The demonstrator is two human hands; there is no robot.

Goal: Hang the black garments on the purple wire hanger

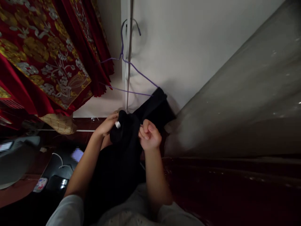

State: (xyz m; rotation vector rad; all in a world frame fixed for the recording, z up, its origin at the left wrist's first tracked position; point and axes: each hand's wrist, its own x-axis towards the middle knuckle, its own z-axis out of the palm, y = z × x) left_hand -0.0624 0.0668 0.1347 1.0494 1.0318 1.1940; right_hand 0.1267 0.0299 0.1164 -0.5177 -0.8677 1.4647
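Watching through the head camera, I have both hands at a black garment point(130, 131) in the middle of the frame. The left hand point(109, 126) comes in from the lower left, loosely bent, its fingers reaching to the garment's left edge, just beside a small white patch point(118, 124). Its fingertips are partly hidden by the fabric, so I cannot tell whether it grasps the cloth or only touches it. The right hand point(150, 135), right of centre, is nearly closed, its fingers curled in toward the palm and set against the cloth; from this angle I cannot tell whether a fold is caught between them.

Above the hands, I see a purple wire hanger point(122, 54) at top centre, its hook over a narrow upright strip point(128, 47). The black garment sits on the hanger's right corner and drops toward the lower centre. Red embroidered fabric point(50, 53) fills the upper left, overlapping the hanger's other side. A pale curved cable point(61, 161) lies in the lower left.
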